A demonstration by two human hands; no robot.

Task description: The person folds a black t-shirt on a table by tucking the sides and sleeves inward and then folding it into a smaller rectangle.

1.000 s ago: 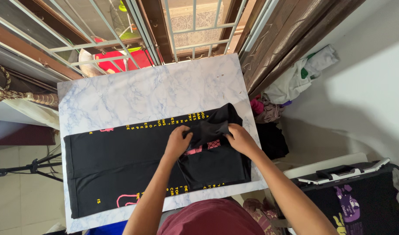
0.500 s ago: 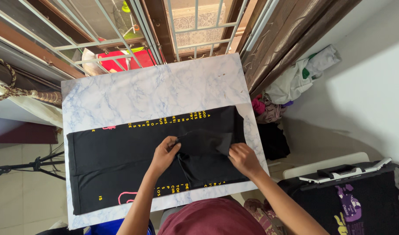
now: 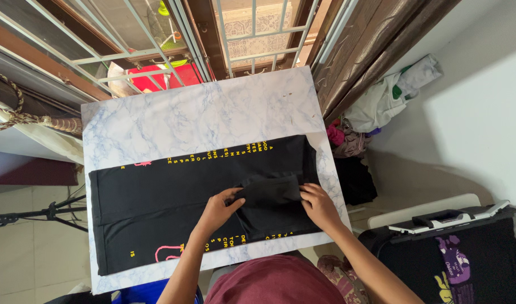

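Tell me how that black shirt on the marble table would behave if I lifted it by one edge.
The black shirt would probably sag: it lies flat, and its sleeve flap bends between the left hand and right hand. It looks thin, so likely light. It may slide on the table.

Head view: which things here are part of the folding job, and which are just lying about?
In use:
- black shirt with yellow print, spread flat
- its folded sleeve flap, which both hands touch
- left hand, right hand
- marble table under the shirt

Lying about:
- clothes heap on the floor
- white garment by the door
- black case
- tripod
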